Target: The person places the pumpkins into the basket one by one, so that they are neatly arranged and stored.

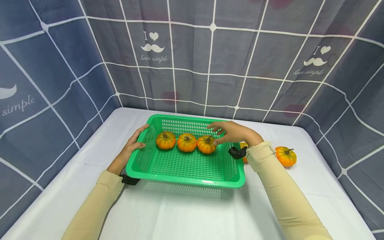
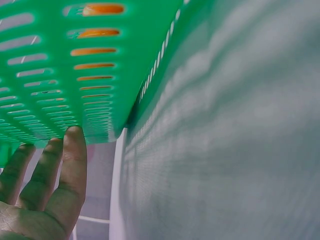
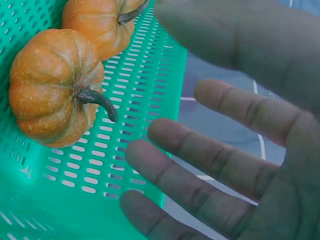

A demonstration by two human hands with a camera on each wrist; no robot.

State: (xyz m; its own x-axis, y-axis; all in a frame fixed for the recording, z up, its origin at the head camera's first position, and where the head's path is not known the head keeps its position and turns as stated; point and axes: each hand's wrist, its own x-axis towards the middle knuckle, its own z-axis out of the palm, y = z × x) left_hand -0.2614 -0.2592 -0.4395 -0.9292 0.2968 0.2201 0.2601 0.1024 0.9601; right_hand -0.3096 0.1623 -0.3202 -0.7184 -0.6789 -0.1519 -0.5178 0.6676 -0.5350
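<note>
My left hand [image 1: 132,146] grips the left rim of a green plastic basket [image 1: 186,181], thumb over the edge. In the left wrist view its fingers [image 2: 74,170] reach up against the slotted basket. Three small orange pumpkins sit in a row inside: a left one [image 1: 165,140], a middle one [image 1: 186,142] and a right one [image 1: 205,145]. Over the right pumpkin hovers my right hand [image 1: 229,131], its fingers apart and nothing between them. In the right wrist view the fingers spread beside a pumpkin [image 3: 52,90] with a curved stem.
Two more pumpkins lie right of the basket on the white-covered table [image 1: 186,216]: one pumpkin [image 1: 286,156] in plain sight, another [image 1: 243,145] mostly hidden behind the right wrist. Grey-blue checked curtains [image 1: 192,83] enclose the back and sides. The basket casts a shadow below its front edge.
</note>
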